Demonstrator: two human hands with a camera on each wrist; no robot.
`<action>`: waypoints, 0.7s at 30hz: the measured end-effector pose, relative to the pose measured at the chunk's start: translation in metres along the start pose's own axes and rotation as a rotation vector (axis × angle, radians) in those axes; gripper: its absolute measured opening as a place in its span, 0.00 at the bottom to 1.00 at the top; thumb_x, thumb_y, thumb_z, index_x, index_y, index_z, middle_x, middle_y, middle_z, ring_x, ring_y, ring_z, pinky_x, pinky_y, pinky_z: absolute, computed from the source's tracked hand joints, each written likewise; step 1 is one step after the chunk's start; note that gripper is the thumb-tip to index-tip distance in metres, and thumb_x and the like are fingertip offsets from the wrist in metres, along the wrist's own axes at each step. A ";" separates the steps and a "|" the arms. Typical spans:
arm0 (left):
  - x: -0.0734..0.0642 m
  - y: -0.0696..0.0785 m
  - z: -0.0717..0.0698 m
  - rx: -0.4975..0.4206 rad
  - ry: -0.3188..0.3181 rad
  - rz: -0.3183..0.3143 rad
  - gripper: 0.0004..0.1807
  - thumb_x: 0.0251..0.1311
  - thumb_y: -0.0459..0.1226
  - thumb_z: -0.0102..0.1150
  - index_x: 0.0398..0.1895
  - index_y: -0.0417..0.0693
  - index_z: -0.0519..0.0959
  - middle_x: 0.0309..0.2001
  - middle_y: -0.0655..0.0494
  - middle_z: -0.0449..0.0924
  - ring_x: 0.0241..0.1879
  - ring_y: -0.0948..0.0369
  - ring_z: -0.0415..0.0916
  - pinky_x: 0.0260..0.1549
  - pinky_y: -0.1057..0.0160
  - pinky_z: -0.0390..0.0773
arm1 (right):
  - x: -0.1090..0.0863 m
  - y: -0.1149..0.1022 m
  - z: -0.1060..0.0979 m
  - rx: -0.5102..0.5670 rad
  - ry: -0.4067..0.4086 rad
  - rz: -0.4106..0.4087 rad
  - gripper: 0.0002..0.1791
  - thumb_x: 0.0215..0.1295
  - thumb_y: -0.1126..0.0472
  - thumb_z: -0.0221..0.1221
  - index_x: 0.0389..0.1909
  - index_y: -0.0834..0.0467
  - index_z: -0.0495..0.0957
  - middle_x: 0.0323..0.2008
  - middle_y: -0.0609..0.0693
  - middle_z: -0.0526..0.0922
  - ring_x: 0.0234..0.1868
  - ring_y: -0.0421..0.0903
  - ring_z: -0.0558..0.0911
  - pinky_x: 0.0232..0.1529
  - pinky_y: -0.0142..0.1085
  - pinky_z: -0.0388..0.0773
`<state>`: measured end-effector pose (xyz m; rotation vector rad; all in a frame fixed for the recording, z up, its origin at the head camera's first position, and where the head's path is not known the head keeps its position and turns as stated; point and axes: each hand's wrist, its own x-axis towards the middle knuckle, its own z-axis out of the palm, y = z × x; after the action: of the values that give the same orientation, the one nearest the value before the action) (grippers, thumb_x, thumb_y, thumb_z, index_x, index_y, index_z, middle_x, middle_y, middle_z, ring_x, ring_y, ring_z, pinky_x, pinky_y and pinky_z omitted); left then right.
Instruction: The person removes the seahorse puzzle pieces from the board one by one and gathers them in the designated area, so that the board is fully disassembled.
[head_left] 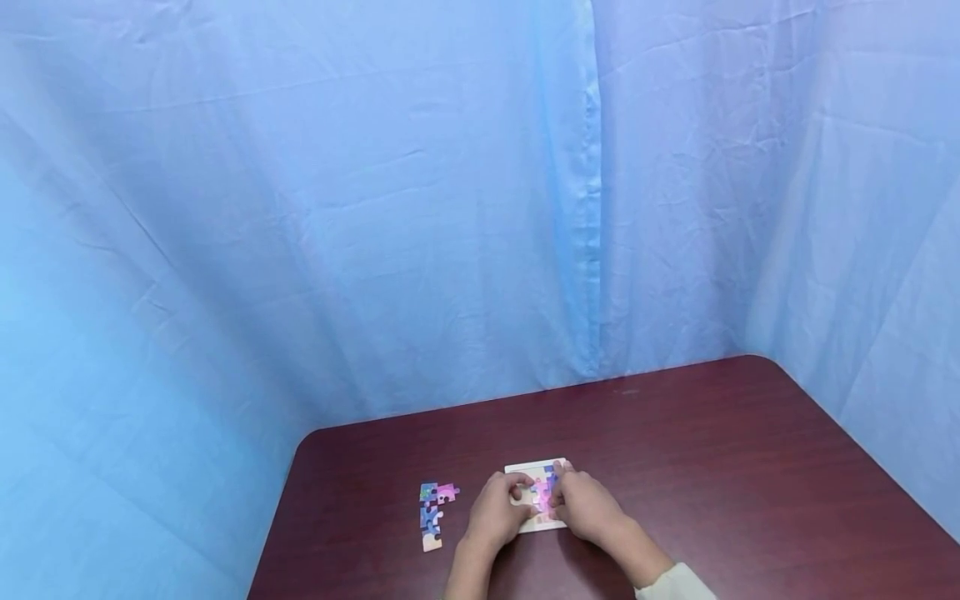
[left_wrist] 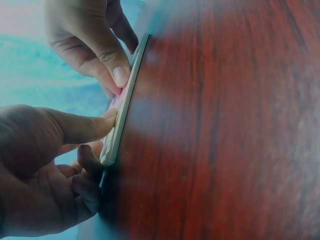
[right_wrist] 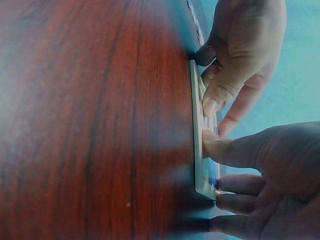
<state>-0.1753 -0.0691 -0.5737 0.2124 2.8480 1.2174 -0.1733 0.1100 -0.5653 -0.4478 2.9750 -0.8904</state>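
Here, blue curtains [head_left: 375, 208] hang beyond the desk's [head_left: 712, 467] far edge. A puzzle tray [head_left: 529, 466] lies flat, nearer the desk's left edge than its right. The right hand [head_left: 587, 502] touches its right side, fingers fairly straight; the left hand's [head_left: 497, 504] thumb presses it, though whether it pinches anything I cannot tell. Fitted pieces [head_left: 542, 493] show between the hands; loose pieces [head_left: 431, 515] lie toward the left edge.

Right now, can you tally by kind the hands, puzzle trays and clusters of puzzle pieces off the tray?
Hands: 2 (left hand, right hand)
Puzzle tray: 1
Piece cluster: 1, left of the tray
Total: 4
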 end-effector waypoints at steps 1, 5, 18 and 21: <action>0.000 0.000 0.000 0.003 0.000 0.001 0.18 0.50 0.32 0.79 0.46 0.52 0.88 0.33 0.57 0.76 0.29 0.70 0.64 0.29 0.67 0.64 | 0.000 0.000 0.000 0.002 0.000 -0.004 0.12 0.51 0.68 0.76 0.18 0.52 0.83 0.63 0.70 0.82 0.59 0.64 0.87 0.43 0.49 0.82; 0.000 0.000 0.001 0.008 0.001 -0.002 0.18 0.51 0.33 0.79 0.46 0.53 0.88 0.33 0.58 0.76 0.28 0.71 0.63 0.29 0.67 0.64 | 0.000 0.000 -0.001 0.010 0.005 -0.024 0.11 0.50 0.69 0.76 0.19 0.54 0.85 0.61 0.70 0.83 0.57 0.65 0.88 0.44 0.52 0.84; -0.003 -0.002 0.003 -0.004 0.035 -0.029 0.18 0.49 0.32 0.80 0.41 0.53 0.81 0.33 0.60 0.78 0.31 0.69 0.69 0.33 0.66 0.68 | 0.000 0.000 0.001 -0.024 0.022 -0.009 0.20 0.49 0.68 0.75 0.15 0.50 0.72 0.56 0.67 0.87 0.29 0.44 0.76 0.28 0.38 0.70; -0.003 -0.002 0.003 -0.005 0.047 -0.017 0.18 0.49 0.32 0.79 0.41 0.53 0.82 0.34 0.59 0.79 0.32 0.69 0.70 0.33 0.66 0.69 | 0.000 0.001 0.003 -0.023 0.015 0.004 0.21 0.50 0.67 0.75 0.15 0.50 0.71 0.60 0.68 0.85 0.29 0.44 0.75 0.28 0.37 0.69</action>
<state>-0.1719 -0.0683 -0.5771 0.1614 2.8801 1.2424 -0.1735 0.1093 -0.5680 -0.4381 3.0022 -0.8635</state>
